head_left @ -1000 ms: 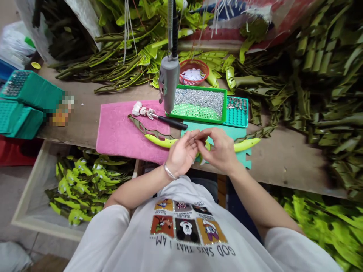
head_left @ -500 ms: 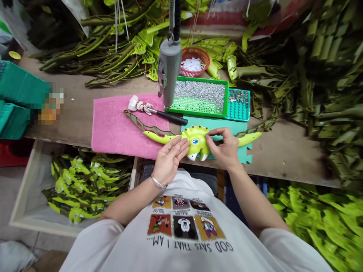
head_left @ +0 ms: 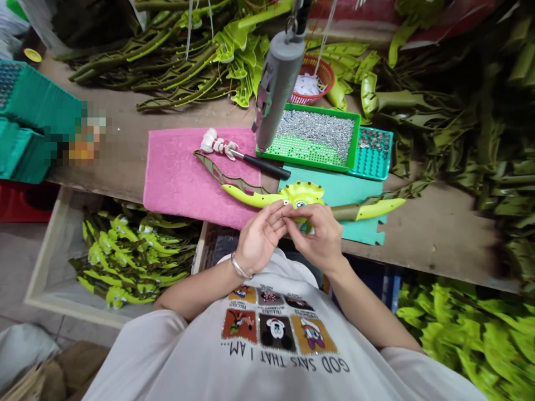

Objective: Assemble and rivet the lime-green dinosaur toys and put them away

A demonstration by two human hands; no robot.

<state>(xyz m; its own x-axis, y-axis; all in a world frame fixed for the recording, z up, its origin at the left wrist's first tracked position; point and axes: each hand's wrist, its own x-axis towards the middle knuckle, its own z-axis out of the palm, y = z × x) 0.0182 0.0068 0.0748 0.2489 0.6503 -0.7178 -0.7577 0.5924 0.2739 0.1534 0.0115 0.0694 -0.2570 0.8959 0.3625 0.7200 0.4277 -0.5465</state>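
Here, left hand [head_left: 261,238] and right hand [head_left: 312,236] pinching something [head_left: 284,218] too small to identify; dinosaur toy [head_left: 298,196] just beyond, likely light soft foam, best held at the head [head_left: 308,192].

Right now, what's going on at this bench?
A person's left hand and right hand are at the head of a lime-green toy dinosaur, fingertips meeting near its face; anything pinched is too small to tell. The dinosaur lies across a pink terry towel and a teal foam mat, below a green tray of silver studs.
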